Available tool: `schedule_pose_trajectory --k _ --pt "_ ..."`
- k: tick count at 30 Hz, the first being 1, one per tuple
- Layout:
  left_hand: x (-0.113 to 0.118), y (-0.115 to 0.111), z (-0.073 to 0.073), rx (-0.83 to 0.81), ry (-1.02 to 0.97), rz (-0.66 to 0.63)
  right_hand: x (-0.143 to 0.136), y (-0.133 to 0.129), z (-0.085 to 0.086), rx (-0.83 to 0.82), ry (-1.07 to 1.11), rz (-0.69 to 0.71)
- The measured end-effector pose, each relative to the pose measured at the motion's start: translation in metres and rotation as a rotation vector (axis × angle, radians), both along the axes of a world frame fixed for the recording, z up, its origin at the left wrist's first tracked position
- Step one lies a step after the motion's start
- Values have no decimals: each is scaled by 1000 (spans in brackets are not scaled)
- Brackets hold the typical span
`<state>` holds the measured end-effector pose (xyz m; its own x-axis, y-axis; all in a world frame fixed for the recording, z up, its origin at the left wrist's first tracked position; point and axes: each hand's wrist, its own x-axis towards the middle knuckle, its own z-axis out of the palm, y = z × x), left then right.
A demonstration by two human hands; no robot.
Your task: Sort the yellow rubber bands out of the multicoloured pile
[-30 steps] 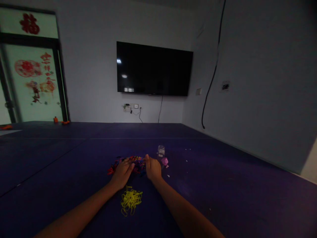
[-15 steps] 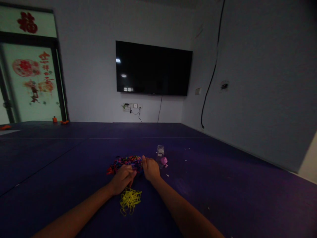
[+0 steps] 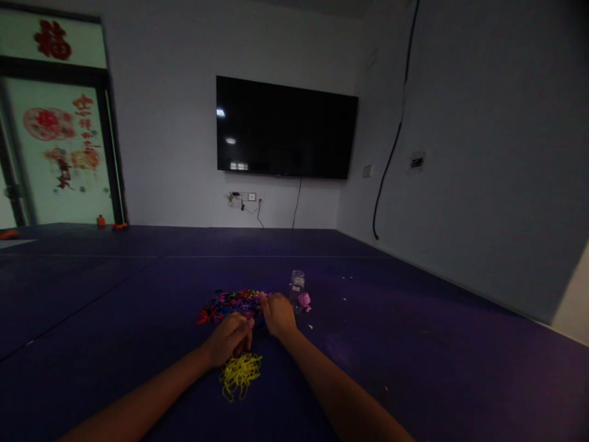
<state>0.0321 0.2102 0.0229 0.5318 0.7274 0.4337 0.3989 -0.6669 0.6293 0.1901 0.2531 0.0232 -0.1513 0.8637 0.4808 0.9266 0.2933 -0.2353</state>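
Note:
A pile of multicoloured bands (image 3: 232, 304) lies on the dark blue-purple surface. My right hand (image 3: 278, 314) rests at the pile's right edge, its fingers pressed together at the bands; what is between them is too small to make out. Closer to me, my left hand (image 3: 231, 336) has curled fingers, just above a loose heap of yellow bands (image 3: 240, 373). Whatever the left fingers hold is hidden. Just beyond my right hand are a clear plastic bottle or jar (image 3: 297, 282) and a small pink object (image 3: 304, 299).
Small white scraps (image 3: 310, 326) are scattered to the right on the surface (image 3: 437, 344). Orange objects (image 3: 101, 220) stand far left near a door with red decorations. A black television (image 3: 285, 129) hangs on the back wall, and a black cable (image 3: 389, 161) hangs at the right.
My left hand has moved slightly toward me, closer to the yellow heap. The right hand has shifted a little to the left and down along the pile's edge.

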Motion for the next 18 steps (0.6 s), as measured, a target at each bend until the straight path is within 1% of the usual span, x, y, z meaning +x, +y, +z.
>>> schedule_pose_trajectory --k 4,6,8,10,13,16,18 --pt "-5 8 4 177 -25 143 0 0 0 -19 28 23" --pt "-10 14 6 281 34 209 0 0 1 -32 53 49" --pt "-15 20 6 376 140 240 1 1 1 -38 94 85" --pt "-18 24 6 426 257 240 2 2 1 -36 147 109" --pt "-18 27 3 426 386 194 3 4 0 -26 196 98" --pt "-16 27 1 405 447 125 3 5 -2 -17 178 80" --pt "-15 27 1 384 467 109 2 5 -2 -17 138 80"
